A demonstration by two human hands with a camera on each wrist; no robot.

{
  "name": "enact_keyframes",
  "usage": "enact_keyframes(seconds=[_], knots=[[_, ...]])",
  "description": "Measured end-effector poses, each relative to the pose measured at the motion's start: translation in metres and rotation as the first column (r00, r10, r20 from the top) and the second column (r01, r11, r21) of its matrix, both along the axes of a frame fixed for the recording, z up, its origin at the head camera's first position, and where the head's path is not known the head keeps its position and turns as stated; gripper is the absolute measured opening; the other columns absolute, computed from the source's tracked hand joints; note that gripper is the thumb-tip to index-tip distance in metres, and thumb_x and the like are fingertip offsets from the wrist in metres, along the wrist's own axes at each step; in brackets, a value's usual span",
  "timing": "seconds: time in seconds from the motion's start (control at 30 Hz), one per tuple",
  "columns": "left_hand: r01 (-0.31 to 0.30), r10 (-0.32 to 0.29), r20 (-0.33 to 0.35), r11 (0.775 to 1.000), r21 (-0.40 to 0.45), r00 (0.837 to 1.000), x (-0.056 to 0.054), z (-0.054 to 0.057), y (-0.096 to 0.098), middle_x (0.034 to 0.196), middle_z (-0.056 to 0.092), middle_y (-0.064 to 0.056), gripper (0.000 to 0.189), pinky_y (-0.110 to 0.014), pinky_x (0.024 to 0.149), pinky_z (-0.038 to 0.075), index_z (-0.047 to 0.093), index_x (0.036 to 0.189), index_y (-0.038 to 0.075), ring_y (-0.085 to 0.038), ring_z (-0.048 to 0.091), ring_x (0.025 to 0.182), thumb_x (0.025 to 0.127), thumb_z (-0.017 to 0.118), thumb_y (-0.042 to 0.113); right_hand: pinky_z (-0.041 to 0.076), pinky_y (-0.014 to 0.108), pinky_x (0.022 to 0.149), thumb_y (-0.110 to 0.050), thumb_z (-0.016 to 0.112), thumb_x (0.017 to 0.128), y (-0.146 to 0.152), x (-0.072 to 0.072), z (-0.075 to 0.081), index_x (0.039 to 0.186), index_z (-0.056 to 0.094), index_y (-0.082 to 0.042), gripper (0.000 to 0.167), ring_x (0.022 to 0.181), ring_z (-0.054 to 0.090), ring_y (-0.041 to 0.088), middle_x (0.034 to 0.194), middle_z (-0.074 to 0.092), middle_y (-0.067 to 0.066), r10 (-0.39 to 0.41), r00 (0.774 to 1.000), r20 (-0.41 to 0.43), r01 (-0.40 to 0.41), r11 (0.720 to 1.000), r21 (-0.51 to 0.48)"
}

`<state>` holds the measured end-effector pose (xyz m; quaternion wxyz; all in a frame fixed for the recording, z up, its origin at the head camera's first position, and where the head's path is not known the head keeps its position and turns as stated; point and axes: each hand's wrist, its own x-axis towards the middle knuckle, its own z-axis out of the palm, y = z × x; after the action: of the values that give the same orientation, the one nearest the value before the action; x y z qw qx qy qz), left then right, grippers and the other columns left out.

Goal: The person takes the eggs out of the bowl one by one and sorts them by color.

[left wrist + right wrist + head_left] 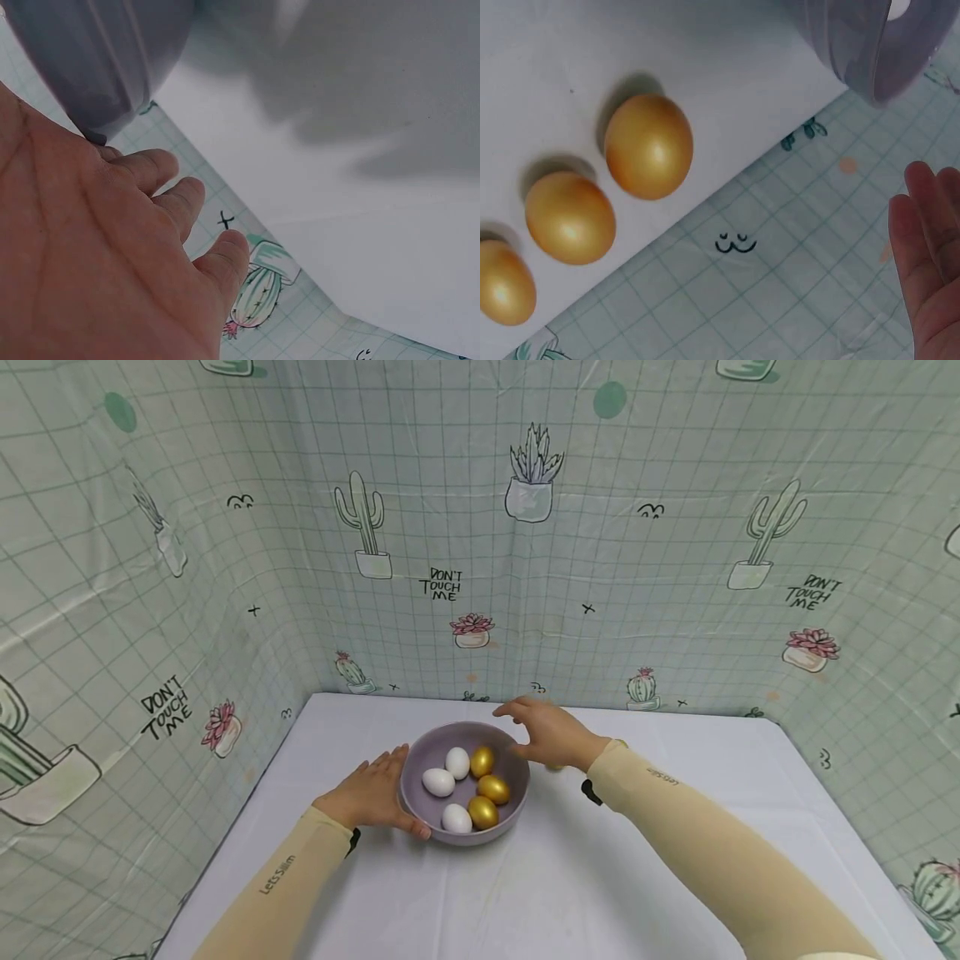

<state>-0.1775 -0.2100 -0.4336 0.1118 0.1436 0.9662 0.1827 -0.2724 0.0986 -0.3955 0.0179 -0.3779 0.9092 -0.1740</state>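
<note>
A purple bowl [459, 839] stands on the white table with three white eggs [438, 782] and three gold eggs [493, 789] inside. Along its left side lies my left hand [372, 793], fingers spread and thumb at the front rim; the left wrist view shows the palm [97, 247] right at the bowl's wall [112, 52]. Over the right rim reaches my right hand [555, 732], thumb and fingers apart, nothing between them. Three more gold eggs [649, 147] lie in a row on the table in the right wrist view, mostly hidden by my right hand and wrist in the head view.
White cloth covers the table [600, 893]. A curtain [517, 568] printed with a grid and cacti hangs around the back and both sides, close behind the table's far edge.
</note>
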Motion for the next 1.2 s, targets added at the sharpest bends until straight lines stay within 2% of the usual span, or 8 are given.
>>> enact_keyframes(seconds=[0.2,0.43,0.63,0.83,0.93,1.1,1.2], knots=[[0.008,-0.008,0.006,1.0,-0.005,1.0,0.0,-0.001,-0.001,0.158,0.025,-0.028,0.142,-0.063,0.112,0.021,0.017,0.155,-0.009,-0.046,0.025,0.144,0.058,0.086,0.068,0.052,0.041,0.09,-0.021,0.076,0.089,-0.019,0.001,-0.011,0.138,0.057,-0.009,0.054,0.111,0.061,0.027,0.133,0.056,0.012,0.035,0.999,0.037,-0.035,0.999,0.002],[0.011,-0.011,0.002,1.0,-0.008,1.0,-0.001,-0.001,-0.001,0.158,0.025,-0.027,0.143,-0.064,0.112,0.022,0.017,0.155,-0.009,-0.045,0.025,0.144,0.057,0.085,0.071,0.048,0.04,0.099,-0.02,0.075,0.089,-0.036,0.005,-0.025,0.138,0.057,-0.007,0.054,0.113,0.06,0.024,0.133,0.056,0.011,0.04,0.998,0.05,-0.043,0.997,0.058],[0.009,-0.009,0.0,1.0,-0.003,1.0,0.0,0.0,-0.001,0.158,0.025,-0.027,0.142,-0.064,0.112,0.022,0.017,0.155,-0.009,-0.045,0.025,0.144,0.057,0.085,0.07,0.051,0.039,0.093,-0.021,0.072,0.092,-0.047,0.008,-0.032,0.139,0.056,-0.008,0.052,0.104,0.062,0.023,0.135,0.055,0.013,0.016,1.0,0.025,-0.019,0.99,0.143],[0.008,-0.008,-0.002,1.0,0.002,1.0,0.0,0.001,0.0,0.158,0.025,-0.027,0.143,-0.063,0.112,0.022,0.018,0.155,-0.009,-0.044,0.025,0.144,0.057,0.085,0.071,0.051,0.041,0.095,-0.023,0.071,0.092,-0.053,0.007,-0.042,0.138,0.056,-0.006,0.051,0.108,0.063,0.026,0.135,0.056,0.016,-0.021,1.0,0.012,0.018,0.984,0.179],[0.006,-0.006,-0.001,1.0,-0.004,1.0,0.0,0.0,-0.001,0.158,0.025,-0.027,0.144,-0.063,0.112,0.022,0.018,0.155,-0.009,-0.044,0.025,0.144,0.056,0.085,0.072,0.051,0.042,0.095,-0.025,0.071,0.093,-0.055,0.007,-0.047,0.136,0.057,-0.004,0.05,0.106,0.063,0.027,0.133,0.057,0.017,-0.023,1.0,0.002,0.022,0.984,0.174],[0.005,-0.005,0.001,1.0,-0.001,1.0,0.0,-0.001,-0.001,0.158,0.025,-0.026,0.143,-0.062,0.113,0.022,0.017,0.155,-0.007,-0.043,0.024,0.145,0.056,0.085,0.071,0.053,0.04,0.089,-0.026,0.072,0.092,-0.058,0.006,-0.053,0.13,0.06,-0.003,0.046,0.094,0.064,0.023,0.129,0.059,0.015,-0.018,1.0,-0.021,0.021,0.987,0.158],[0.005,-0.005,0.002,1.0,-0.002,1.0,0.0,0.0,-0.001,0.158,0.025,-0.026,0.143,-0.062,0.113,0.021,0.017,0.155,-0.007,-0.044,0.024,0.145,0.057,0.085,0.07,0.053,0.038,0.084,-0.026,0.074,0.089,-0.06,0.007,-0.055,0.125,0.062,-0.003,0.043,0.087,0.061,0.019,0.12,0.061,0.012,-0.014,1.0,-0.014,0.016,0.99,0.14]])
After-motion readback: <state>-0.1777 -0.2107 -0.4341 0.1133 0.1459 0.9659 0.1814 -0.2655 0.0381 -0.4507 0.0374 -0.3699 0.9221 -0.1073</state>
